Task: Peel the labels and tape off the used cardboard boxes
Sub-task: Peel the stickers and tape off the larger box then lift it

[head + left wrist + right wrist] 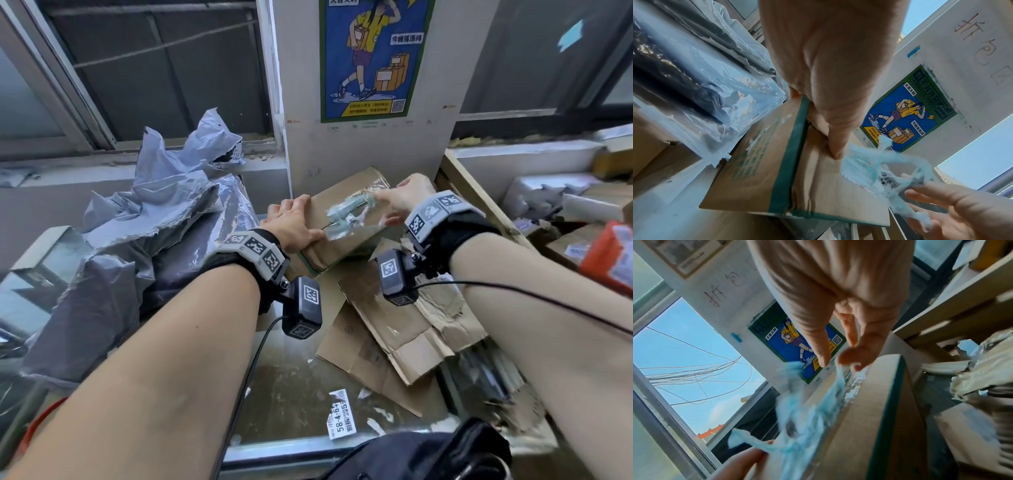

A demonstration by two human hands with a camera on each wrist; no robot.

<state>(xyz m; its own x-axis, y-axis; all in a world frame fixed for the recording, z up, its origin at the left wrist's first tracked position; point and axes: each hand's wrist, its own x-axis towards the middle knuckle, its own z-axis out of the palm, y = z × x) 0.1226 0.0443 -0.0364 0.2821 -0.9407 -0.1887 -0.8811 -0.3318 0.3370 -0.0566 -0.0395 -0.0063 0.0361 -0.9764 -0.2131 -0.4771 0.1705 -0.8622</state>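
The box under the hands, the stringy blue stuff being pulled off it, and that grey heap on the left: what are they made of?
Box: brown matte cardboard, creased, green-edged.
Blue stuff: seemingly thin plastic tape, translucent and crumpled.
Grey heap: likely plastic mailer film, glossy, wrinkled and torn.

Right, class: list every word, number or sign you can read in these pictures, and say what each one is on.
"58-4-6": white label lying loose on the table; its smaller print is blurred.
"大吉大利": blue poster on the wall.
"今晚落汤鸡": same poster; its other lines and QR code are unreadable.
"拆包区": handwriting on the wall above.
Green print on the cardboard box: blurred.
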